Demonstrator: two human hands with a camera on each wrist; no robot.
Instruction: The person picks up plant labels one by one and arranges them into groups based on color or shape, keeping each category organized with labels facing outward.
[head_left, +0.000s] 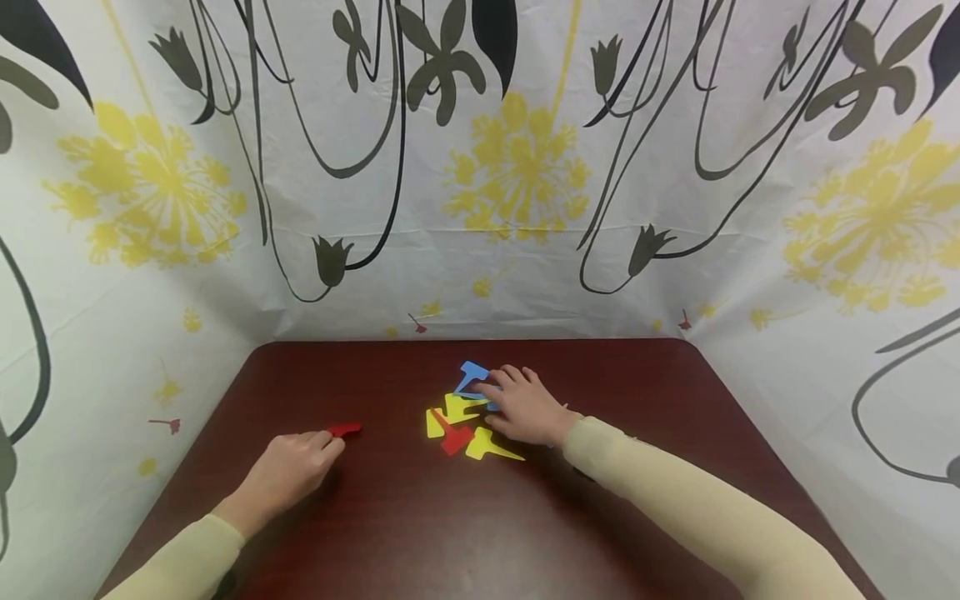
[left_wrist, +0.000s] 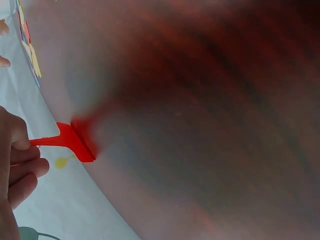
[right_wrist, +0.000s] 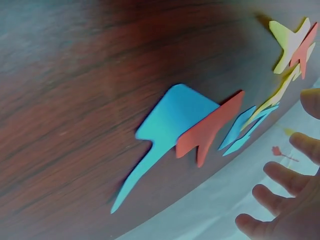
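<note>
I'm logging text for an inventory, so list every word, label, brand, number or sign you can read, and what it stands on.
None: no readable text shows in any view.
Red tag in the left hand: no lettering visible.
Pile of tags by the right hand: no lettering visible; any tiny print would be too small to tell.
Cloth: printed plants only.
Table: no lettering visible.
</note>
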